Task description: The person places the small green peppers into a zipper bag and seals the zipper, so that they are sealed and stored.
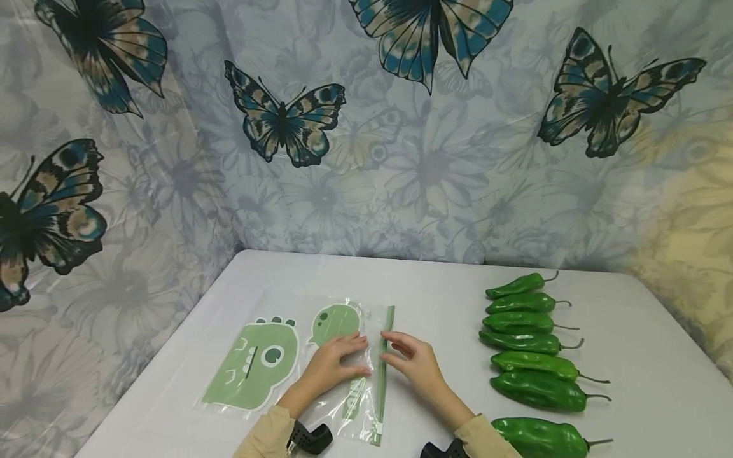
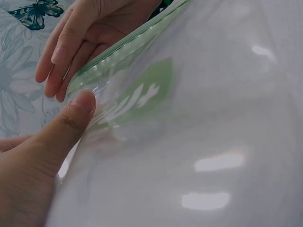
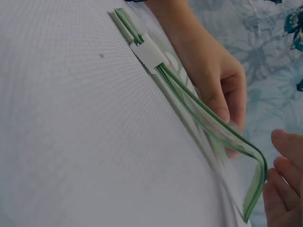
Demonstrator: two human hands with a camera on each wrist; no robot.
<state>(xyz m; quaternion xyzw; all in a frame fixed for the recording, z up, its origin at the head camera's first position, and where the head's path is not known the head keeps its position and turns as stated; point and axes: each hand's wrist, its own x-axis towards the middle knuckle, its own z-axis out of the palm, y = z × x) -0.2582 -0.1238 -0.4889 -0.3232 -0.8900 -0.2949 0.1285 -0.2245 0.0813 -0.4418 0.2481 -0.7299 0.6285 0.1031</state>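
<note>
A clear zip bag (image 1: 275, 394) with green cartoon prints lies on the table, its green zip strip (image 1: 391, 318) on the right side. The strip's two edges stand apart along part of their length, and a white slider (image 3: 149, 54) sits close to the near end. My left hand (image 1: 335, 366) pinches the bag beside the strip, thumb on top and fingers behind the film. Opposite it, my right hand (image 1: 418, 366) has its fingertips right at the strip, fingers loosely bent and thumb apart in the right wrist view.
Several long green peppers (image 1: 521, 322) lie in a column on the right of the white table (image 1: 441, 299), stems pointing right. A butterfly-patterned cloth (image 1: 401, 191) hangs behind the table and along its left side.
</note>
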